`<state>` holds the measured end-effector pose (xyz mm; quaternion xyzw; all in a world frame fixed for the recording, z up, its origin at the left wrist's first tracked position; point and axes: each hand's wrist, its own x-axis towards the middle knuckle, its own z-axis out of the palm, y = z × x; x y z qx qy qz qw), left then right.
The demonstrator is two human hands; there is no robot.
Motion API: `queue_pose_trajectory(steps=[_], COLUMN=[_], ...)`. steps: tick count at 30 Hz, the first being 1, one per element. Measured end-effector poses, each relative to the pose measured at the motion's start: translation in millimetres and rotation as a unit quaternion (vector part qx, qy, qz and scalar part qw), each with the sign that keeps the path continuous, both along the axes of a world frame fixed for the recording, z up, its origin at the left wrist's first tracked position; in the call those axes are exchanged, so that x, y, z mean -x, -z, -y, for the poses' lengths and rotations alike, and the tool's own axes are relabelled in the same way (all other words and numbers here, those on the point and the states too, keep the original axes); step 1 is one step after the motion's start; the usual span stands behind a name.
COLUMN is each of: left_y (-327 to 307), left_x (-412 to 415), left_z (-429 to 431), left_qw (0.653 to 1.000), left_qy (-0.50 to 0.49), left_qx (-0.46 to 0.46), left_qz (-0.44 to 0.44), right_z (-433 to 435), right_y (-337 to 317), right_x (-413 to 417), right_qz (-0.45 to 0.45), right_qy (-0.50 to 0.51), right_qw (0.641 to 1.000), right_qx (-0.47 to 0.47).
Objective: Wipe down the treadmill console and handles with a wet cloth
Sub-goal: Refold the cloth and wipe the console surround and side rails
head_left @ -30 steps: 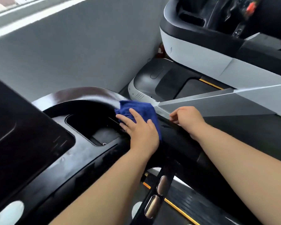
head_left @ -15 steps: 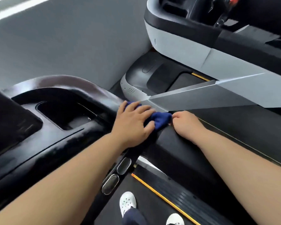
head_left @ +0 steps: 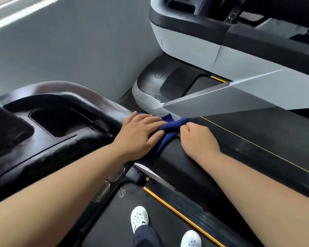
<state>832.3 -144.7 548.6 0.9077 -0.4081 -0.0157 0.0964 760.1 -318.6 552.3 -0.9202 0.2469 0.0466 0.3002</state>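
Stands in white shoes (head_left: 139, 218) on the belt (head_left: 112, 221), bottom centre. Rests curled right hand (head_left: 198, 139) on the handle (head_left: 184, 163), centre; cannot tell whether pinching the end of the cloth (head_left: 170, 128). Presses cloth flat under straight-fingered left hand (head_left: 141, 134) where handle meets console (head_left: 48, 145). Appears midway: console, centre left, glistens as if wiped; handle toward lower right probably remains.
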Motion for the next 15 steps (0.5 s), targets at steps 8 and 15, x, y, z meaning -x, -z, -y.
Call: queue_pose_trajectory(steps=[8,15], left_y=[14.6,23.6], left_x=[-21.0,60.2], left_z=[-5.5,34.7], left_qw=[0.903,0.785], left_qy=[-0.415,-0.458], left_qx=[0.092,0.360], left_qz=[-0.064,-0.213], right_z=[-6.0,-14.8], right_y=[2.0,-3.1], right_x=[-0.9,-12.1], right_qz=[0.016,-0.017], right_qy=[-0.025,-0.065], right_qw=[0.999,0.997], right_qx=[0.028,0.047])
